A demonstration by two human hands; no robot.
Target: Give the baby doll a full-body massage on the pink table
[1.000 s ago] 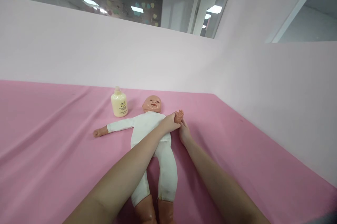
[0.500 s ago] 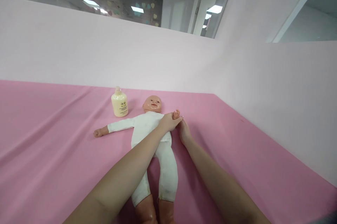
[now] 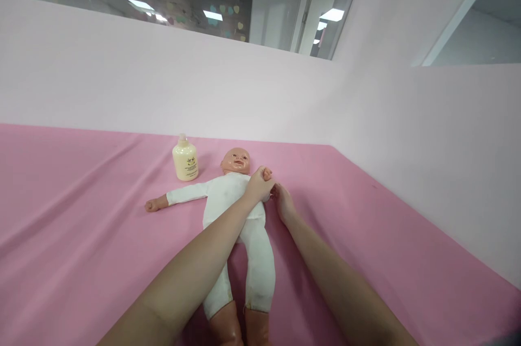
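1. Since approx 1 s ago the doll's small hand has sunk deeper into the person's grip: its fingers stuck out clearly then, now only a tip shows above the left hand (image 3: pixel 259 187), which has closed tighter round it.
2. Left fingers: clenched round the hand/wrist of the soft-bodied baby doll in a white cloth suit w/ plastic head and limbs (image 3: pixel 233 202).
3. Right hand (image 3: pixel 284 202): fingertips pinch or touch the same doll arm from below; can't tell if truly gripping, the left hand hides the contact.
4. Doll lies face up on the pink cloth-covered table (image 3: pixel 81 216), head toward the far wall, other arm stretched out to the left, legs toward the person under the left forearm.
5. Handling, as a judgement: light, body floppy and stuffed, limbs stiff, smooth plastic, maybe slippery; best held at wrist or under the torso, not by cloth alone.
6. Cream plastic lotion bottle w/ cap (image 3: pixel 185 159) stands upright just beside the doll's head, not touching.
7. Pale pink partition walls (image 3: pixel 260 91) close the table's far and right sides.
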